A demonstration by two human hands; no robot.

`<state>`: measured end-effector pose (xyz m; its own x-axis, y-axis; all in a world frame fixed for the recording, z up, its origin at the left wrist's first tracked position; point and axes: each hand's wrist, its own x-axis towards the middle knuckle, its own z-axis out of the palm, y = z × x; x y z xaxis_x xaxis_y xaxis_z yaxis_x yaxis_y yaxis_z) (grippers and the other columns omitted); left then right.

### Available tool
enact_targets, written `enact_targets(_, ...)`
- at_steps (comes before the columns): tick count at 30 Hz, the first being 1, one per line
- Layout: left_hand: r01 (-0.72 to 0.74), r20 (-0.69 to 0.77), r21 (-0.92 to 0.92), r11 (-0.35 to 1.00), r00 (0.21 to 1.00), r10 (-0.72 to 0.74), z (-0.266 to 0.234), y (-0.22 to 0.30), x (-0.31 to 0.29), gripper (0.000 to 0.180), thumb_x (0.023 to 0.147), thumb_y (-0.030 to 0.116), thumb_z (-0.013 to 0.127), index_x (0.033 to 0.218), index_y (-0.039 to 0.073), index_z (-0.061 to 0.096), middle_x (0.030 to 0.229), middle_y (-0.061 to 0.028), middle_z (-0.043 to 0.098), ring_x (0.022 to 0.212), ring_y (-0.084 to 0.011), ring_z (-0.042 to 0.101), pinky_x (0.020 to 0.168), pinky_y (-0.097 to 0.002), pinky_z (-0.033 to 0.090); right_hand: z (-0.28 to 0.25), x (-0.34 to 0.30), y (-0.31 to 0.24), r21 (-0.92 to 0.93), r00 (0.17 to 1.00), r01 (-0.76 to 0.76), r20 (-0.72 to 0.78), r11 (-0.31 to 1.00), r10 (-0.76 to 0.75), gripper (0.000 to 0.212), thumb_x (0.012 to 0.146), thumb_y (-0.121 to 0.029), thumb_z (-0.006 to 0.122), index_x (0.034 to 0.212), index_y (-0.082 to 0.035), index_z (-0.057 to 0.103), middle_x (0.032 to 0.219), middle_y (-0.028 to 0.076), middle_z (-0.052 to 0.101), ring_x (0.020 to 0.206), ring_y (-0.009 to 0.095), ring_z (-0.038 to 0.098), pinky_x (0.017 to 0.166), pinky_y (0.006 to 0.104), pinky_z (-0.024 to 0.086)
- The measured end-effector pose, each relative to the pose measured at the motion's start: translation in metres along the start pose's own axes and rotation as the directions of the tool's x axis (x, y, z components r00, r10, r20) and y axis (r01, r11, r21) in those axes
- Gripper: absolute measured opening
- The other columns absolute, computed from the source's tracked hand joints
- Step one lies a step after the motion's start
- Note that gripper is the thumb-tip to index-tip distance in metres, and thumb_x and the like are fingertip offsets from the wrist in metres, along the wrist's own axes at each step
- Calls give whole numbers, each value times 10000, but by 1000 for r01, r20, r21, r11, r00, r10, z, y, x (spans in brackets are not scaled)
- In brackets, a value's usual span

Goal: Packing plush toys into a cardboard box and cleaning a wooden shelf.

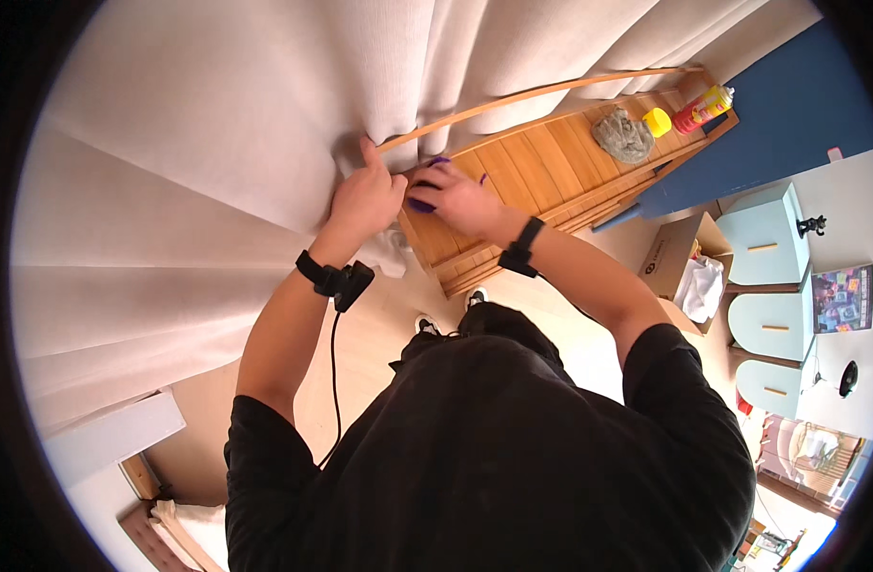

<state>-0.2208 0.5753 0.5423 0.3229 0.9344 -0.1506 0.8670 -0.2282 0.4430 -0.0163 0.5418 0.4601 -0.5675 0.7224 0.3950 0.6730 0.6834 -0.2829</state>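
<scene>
A slatted wooden rack (pixel 513 181) with a long raised rail (pixel 527 92) stands against the curtain. My left hand (pixel 365 198) is at the rail's near-left end, index finger stretched along it and thumb bent inward; the other fingers are hidden, and it seems to hold the rack's corner. Close beside it, low over the slats, my right hand (pixel 458 198) is closed round a purple object (pixel 420 205). Purple parts show at both sides of its fingers, but most of it is covered and its kind is unclear. Each wrist wears a black strapped device.
On the rack's far right lie a grey-brown crumpled bundle (pixel 623 135), a yellow cap (pixel 657 122) and a red-yellow spray can (pixel 703 110). Pale curtains (pixel 170 124) hang behind and left. A cardboard box (pixel 680 262) and light-blue cabinets (pixel 768 326) stand right. A black cable (pixel 334 381) hangs from my left wrist.
</scene>
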Motion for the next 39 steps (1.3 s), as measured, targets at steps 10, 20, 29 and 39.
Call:
enact_targets(10,46,-8,12,999,999,-46,-2,11,-7,813,980,262,508,1551,-142,94,855,-353,675,838,-523,677,790,-583,531,-2,-28,92,-179,934,-356,-60,917,351,272,871,-135,692,1133,-66,713,1176,159,656,1139,384,619,988,473,522)
enact_targets(20,49,-54,12,999,997,-48,-6,13,-6,777,987,254,490,1567,-101,115,877,-335,690,854,-524,677,802,-584,530,70,50,20,252,948,-275,-90,928,306,235,855,-105,606,1024,-62,765,1150,153,656,1072,385,606,952,433,502)
enact_targets(29,84,-42,98,992,996,-80,-6,15,-5,785,972,258,508,1559,-103,131,856,-334,692,837,-517,681,792,-590,531,45,11,-17,17,963,-45,268,999,39,184,862,-149,632,934,-44,765,1155,188,591,1093,365,578,925,440,521)
enact_targets(39,50,-80,89,995,996,-43,-3,14,-6,777,968,264,513,1546,-95,137,841,-341,683,818,-520,676,775,-594,529,56,26,18,-129,996,-72,-63,989,64,158,836,-156,643,866,-50,756,1120,164,629,1013,360,633,838,453,565)
